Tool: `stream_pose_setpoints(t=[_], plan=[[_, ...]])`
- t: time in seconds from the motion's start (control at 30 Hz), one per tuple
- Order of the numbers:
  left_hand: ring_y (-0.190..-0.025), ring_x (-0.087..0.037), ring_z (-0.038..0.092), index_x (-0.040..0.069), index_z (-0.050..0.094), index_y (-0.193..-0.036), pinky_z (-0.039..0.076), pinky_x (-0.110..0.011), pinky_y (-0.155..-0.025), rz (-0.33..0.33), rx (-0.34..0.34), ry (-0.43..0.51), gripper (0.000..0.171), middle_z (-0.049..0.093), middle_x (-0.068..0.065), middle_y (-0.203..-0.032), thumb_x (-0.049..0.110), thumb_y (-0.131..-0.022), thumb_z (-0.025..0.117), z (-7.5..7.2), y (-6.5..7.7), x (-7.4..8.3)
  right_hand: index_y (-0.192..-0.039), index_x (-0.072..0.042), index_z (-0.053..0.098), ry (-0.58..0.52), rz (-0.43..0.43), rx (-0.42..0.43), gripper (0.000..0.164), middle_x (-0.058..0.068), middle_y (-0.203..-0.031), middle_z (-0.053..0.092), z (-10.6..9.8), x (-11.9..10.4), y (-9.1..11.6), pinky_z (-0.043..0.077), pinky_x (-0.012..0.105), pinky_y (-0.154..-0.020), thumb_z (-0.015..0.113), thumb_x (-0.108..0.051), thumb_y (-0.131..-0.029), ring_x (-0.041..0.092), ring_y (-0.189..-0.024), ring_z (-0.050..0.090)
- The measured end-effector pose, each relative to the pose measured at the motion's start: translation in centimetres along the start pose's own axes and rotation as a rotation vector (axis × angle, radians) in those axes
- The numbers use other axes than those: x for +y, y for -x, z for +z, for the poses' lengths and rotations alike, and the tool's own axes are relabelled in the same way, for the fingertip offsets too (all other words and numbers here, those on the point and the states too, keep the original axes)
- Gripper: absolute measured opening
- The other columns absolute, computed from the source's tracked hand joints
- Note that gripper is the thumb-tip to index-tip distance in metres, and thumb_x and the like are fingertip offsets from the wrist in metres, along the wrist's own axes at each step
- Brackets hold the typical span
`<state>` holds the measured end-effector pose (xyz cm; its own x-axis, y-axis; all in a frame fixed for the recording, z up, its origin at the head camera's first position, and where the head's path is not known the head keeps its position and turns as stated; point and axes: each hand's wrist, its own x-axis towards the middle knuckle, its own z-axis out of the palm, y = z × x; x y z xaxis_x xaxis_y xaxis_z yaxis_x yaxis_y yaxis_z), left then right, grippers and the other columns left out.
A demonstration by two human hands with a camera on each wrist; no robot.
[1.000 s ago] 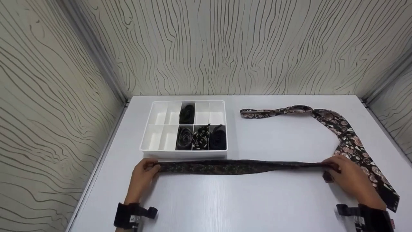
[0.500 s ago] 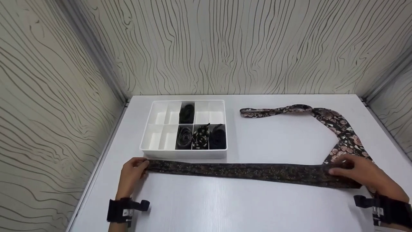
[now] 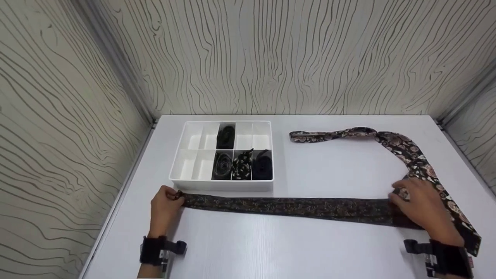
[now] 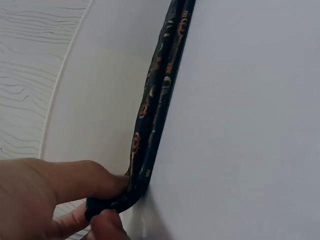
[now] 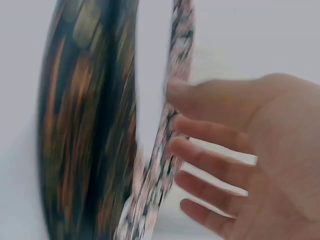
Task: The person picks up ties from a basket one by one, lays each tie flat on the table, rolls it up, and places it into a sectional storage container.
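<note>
Your left hand [image 3: 164, 209] is pinching the narrow end of a dark patterned necktie [image 3: 294, 206] at the lower left of the head frame. The left wrist view is adding detail: the cloth is bending at your fingertips and rising up that frame as two folded edges with small orange and pale motifs.

Your right hand [image 3: 420, 205], at the lower right, is hiding part of the tie's wide end in the head view. The right wrist view is showing its thumb and fingers extended and apart, the dark tie blurring away from them at left, and a rose-print necktie [image 3: 425, 170] passing at the fingertips; whether they are touching it, you cannot tell.

In the head frame, that rose-print tie is curving up the right side and then left. You are wearing black wrist straps [image 3: 153, 250]; a red tab [image 3: 471, 262] is showing beside the right one, too small to read.

Just above the dark tie, a white divided box [image 3: 221, 186] is holding four rolled ties [image 3: 241, 166]: one in the upper row, three in the lower.

White tabletop [image 3: 271, 248] is spreading below the dark tie and right of the box, its left edge slanting toward the lower left, its far edge meeting the wood-grain wall panel [image 3: 248, 58].
</note>
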<state>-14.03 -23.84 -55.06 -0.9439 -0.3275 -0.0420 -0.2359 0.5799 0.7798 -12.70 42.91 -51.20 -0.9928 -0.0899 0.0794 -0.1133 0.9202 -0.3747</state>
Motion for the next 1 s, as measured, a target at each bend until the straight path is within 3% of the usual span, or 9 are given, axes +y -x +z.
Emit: stream_pose_setpoints(t=[0.07,0.13,0.2,0.3,0.43,0.6,0.73,1.0], plan=[[-0.091,-0.03,0.064,-0.001,0.062,-0.103,0.048,-0.032,-0.074,0.044,0.024,-0.027,0.019,0.066,-0.017,-0.097,0.0,-0.088,0.072,0.7,0.4,0.4,-0.111,-0.005,0.073,-0.054,-0.015,-0.045,0.026,0.017,-0.103,0.074,0.9,-2.2,-0.4,0.055,0.044,-0.076,0.077,-0.026,-0.098,0.029,-0.089,0.067],[-0.089,-0.028,0.061,0.0,0.063,-0.102,0.047,-0.033,-0.073,0.081,0.033,-0.05,0.016,0.063,-0.015,-0.096,0.001,-0.088,0.071,1.3,0.8,0.9,-0.109,-0.01,0.072,-0.125,-0.027,-0.166,0.026,0.003,-0.094,0.073,1.8,-4.2,-0.7,0.051,0.03,-0.066,0.074,-0.034,-0.1,0.013,-0.079,0.064],[-0.089,-0.026,0.059,-0.001,0.068,-0.104,0.047,-0.034,-0.073,0.112,0.035,-0.073,0.014,0.062,-0.015,-0.097,0.004,-0.091,0.07,1.8,1.2,1.2,-0.104,-0.015,0.07,-0.169,-0.037,-0.282,0.026,-0.004,-0.089,0.07,2.8,-5.5,-1.0,0.048,0.025,-0.064,0.075,-0.04,-0.098,0.006,-0.074,0.059],[-0.089,-0.025,0.061,-0.002,0.073,-0.11,0.049,-0.034,-0.074,0.131,0.033,-0.088,0.018,0.063,-0.016,-0.099,0.01,-0.098,0.068,2.3,1.5,1.6,-0.099,-0.016,0.067,-0.188,-0.041,-0.365,0.026,-0.005,-0.084,0.064,3.9,-6.5,-1.0,0.043,0.026,-0.061,0.08,-0.037,-0.095,0.006,-0.069,0.053],[-0.092,-0.028,0.063,-0.003,0.07,-0.12,0.05,-0.037,-0.074,0.108,0.03,-0.096,0.025,0.065,-0.018,-0.103,0.012,-0.1,0.069,2.5,1.7,1.7,-0.098,-0.013,0.065,-0.19,-0.032,-0.354,0.025,-0.003,-0.082,0.061,4.5,-6.7,-1.0,0.04,0.026,-0.059,0.082,-0.03,-0.092,0.009,-0.066,0.05],[-0.095,-0.029,0.064,-0.001,0.064,-0.113,0.05,-0.038,-0.077,0.066,0.015,-0.049,0.023,0.066,-0.016,-0.104,0.008,-0.094,0.073,2.9,1.8,2.1,-0.099,-0.013,0.064,-0.215,-0.035,-0.349,0.026,-0.002,-0.08,0.06,4.8,-6.4,-1.0,0.04,0.026,-0.058,0.082,-0.03,-0.093,0.009,-0.065,0.048],[-0.096,-0.026,0.061,0.003,0.064,-0.108,0.05,-0.037,-0.081,0.119,-0.006,0.002,0.021,0.063,-0.013,-0.104,-0.003,-0.09,0.073,4.0,2.0,2.8,-0.099,-0.014,0.063,-0.222,-0.039,-0.339,0.025,-0.003,-0.08,0.058,5.1,-6.2,-0.9,0.039,0.026,-0.06,0.082,-0.03,-0.093,0.007,-0.065,0.047],[-0.099,-0.022,0.059,0.003,0.076,-0.104,0.049,-0.033,-0.084,0.24,-0.052,0.013,0.012,0.061,-0.013,-0.116,0.0,-0.095,0.069,4.9,2.7,3.3,-0.099,-0.014,0.063,-0.208,-0.048,-0.324,0.024,-0.003,-0.08,0.058,5.1,-6.4,-0.7,0.04,0.025,-0.06,0.082,-0.028,-0.093,0.007,-0.065,0.047]])
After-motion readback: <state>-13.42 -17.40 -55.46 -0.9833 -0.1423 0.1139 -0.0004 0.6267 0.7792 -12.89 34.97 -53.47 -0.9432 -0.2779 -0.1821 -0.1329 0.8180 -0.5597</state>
